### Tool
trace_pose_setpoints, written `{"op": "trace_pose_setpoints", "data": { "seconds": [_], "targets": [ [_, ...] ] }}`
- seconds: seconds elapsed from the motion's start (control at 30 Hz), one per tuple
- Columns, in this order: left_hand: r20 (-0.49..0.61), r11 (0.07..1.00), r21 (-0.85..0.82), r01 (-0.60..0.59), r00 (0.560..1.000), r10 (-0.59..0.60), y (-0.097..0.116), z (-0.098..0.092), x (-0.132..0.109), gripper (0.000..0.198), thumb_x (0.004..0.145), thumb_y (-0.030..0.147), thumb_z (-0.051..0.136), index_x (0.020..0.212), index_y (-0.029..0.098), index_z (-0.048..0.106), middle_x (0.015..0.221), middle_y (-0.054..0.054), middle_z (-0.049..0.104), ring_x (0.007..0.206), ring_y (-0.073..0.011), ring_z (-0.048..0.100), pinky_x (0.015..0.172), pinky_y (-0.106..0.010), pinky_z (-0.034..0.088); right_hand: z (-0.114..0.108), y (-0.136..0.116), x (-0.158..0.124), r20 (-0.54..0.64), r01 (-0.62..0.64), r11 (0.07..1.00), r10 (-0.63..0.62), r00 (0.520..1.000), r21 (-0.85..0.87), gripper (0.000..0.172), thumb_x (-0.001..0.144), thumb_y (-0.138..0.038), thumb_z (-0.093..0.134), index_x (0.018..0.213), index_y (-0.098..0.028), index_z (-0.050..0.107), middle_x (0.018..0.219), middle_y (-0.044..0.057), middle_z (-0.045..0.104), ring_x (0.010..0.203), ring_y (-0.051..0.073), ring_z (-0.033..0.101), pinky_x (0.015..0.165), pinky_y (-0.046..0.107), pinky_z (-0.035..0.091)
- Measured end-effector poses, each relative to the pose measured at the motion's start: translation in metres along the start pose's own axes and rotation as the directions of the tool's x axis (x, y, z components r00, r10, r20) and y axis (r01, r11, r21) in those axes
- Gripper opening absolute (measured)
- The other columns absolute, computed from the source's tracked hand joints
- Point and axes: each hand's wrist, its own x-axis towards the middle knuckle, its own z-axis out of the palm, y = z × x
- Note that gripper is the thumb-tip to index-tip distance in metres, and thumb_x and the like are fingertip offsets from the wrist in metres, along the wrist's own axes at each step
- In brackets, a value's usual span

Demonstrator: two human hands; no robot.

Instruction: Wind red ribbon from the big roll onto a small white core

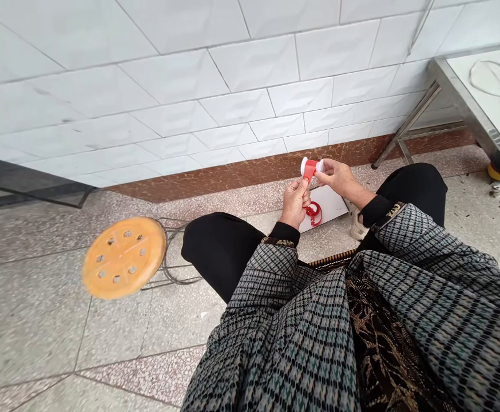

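Note:
I sit with both arms stretched out in front of my knees. My right hand (339,176) pinches a small white spool (311,166) wound with red ribbon. My left hand (294,201) is closed on the loose red ribbon (314,212), which hangs down from the spool and curls below my fingers. Behind the hands a white card or sheet (332,203) lies on the floor by my shoe (357,226).
An orange round stool (123,257) with holes in its seat stands on the floor to my left. A steel table (481,97) with a white cable on it is at the upper right. A white tiled wall (215,91) runs across ahead.

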Motion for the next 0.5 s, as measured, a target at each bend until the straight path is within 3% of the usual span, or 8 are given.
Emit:
{"op": "trace_pose_setpoints", "data": {
  "seconds": [0.2,0.33,0.5],
  "targets": [
    [0.001,0.996,0.09,-0.001,1.0,0.001,0.0,0.0,-0.001,0.035,0.079,0.043,0.084,0.078,0.016,0.062,0.047,0.011,0.034,0.037,-0.0009,0.023,0.037,-0.015,0.014,0.003,-0.012,-0.005,0.026,-0.175,0.965,0.174,0.984,0.195,0.009,0.087,-0.016,0.077,0.08,-0.015,0.071,0.066,-0.001,0.069,0.056,0.012,0.066,0.057,0.022,0.058],
    [0.036,0.998,0.06,0.019,0.999,-0.021,-0.004,0.0,-0.001,0.038,0.081,0.049,0.081,0.079,0.015,0.062,0.048,0.012,0.032,0.037,-0.0009,0.023,0.037,-0.014,0.014,0.006,-0.019,-0.009,0.071,-0.305,0.89,0.299,0.952,0.339,0.021,0.094,-0.023,0.075,0.076,-0.014,0.069,0.064,0.003,0.07,0.056,0.012,0.068,0.058,0.02,0.059],
    [0.094,0.999,0.036,0.023,0.995,-0.027,-0.008,-0.003,0.0,0.04,0.081,0.05,0.08,0.077,0.015,0.061,0.047,0.012,0.029,0.037,-0.001,0.019,0.037,-0.014,0.013,0.006,-0.021,-0.009,0.081,-0.372,0.847,0.37,0.925,0.38,0.031,0.1,-0.021,0.067,0.071,-0.013,0.064,0.06,0.006,0.069,0.054,0.012,0.068,0.056,0.02,0.058]
  ]
}}
